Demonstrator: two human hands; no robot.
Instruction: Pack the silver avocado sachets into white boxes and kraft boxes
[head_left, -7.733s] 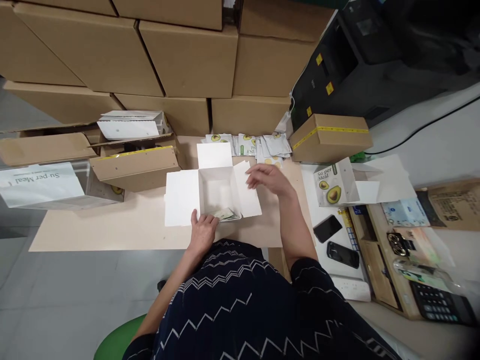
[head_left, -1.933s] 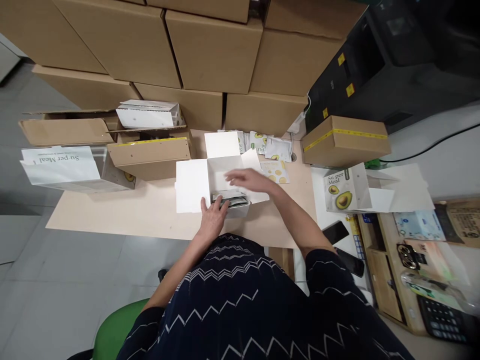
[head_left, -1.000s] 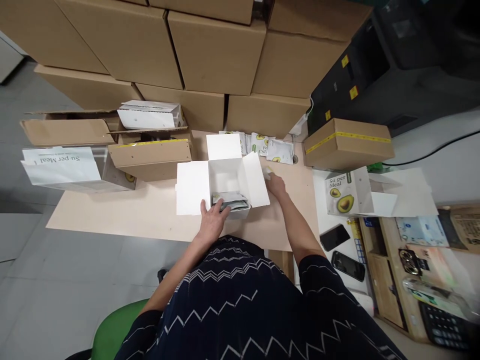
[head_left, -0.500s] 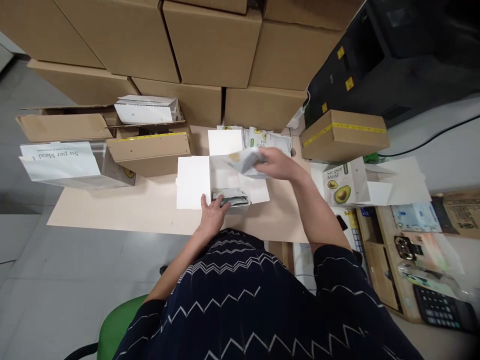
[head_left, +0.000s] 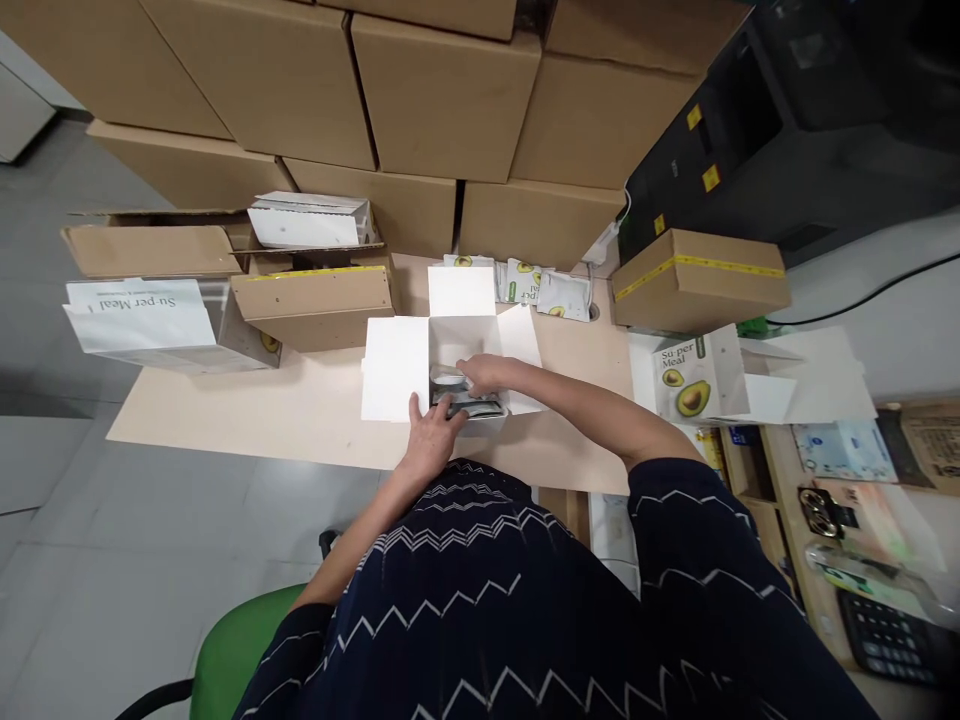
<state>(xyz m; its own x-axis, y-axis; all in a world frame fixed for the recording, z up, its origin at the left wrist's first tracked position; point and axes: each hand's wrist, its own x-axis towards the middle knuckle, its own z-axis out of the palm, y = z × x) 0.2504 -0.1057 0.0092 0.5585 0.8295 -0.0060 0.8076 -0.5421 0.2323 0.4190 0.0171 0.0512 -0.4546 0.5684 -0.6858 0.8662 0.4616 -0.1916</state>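
A white cardboard box (head_left: 395, 370) stands on the table with its flaps folded out. Several silvery flat pouches (head_left: 484, 408) sit on edge along its near side. My right hand (head_left: 484, 374) is inside the box, closed on another pouch (head_left: 448, 377), whose lower part is hidden behind the pouches in front. At the near left corner, my left hand (head_left: 432, 438) lies over the box's near edge with fingers spread. Its fingertips touch the nearest pouches, and its thumb rests by the left flap.
Several avocado-printed pouches (head_left: 564, 296) lie behind the box. Brown cartons (head_left: 442, 95) are stacked at the back. Opened cartons (head_left: 311, 305) stand left, beside a Su·per Meal box (head_left: 150, 320). To the right are a taped carton (head_left: 701, 285), another printed box (head_left: 690, 378) and a calculator (head_left: 892, 640).
My right hand has brought a pouch from above the box's back right down into it, beside the other pouches. My left hand has stayed at the near edge.
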